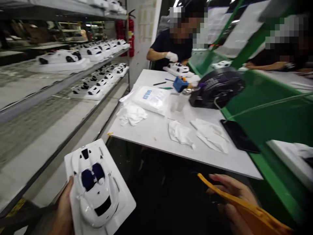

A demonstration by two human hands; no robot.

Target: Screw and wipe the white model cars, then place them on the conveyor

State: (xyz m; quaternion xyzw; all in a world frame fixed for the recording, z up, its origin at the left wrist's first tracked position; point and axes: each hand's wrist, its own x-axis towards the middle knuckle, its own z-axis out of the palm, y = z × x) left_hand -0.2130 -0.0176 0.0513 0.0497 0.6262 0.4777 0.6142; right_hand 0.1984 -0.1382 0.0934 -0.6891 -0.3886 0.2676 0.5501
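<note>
In my left hand (64,209) is the edge of a white foam tray (123,199) with a white toy model car (99,195) lying in it. The car has dark blue seats and black panels, and its tray is tilted towards me. My right hand (238,192), at the lower right, is blurred. Its fingers are bent above and below a long orange strip-like piece (259,213), which seems to lie in its grip. What kind of thing the orange piece is I cannot make out.
A metal shelf rack (61,130) with several model cars (58,57) runs along the left. The white table (151,137) bears a plastic bag (151,98), crumpled cloths (181,133), a black fan (217,86) and a dark flat device (239,135). A gloved co-worker (168,45) handles another car beyond.
</note>
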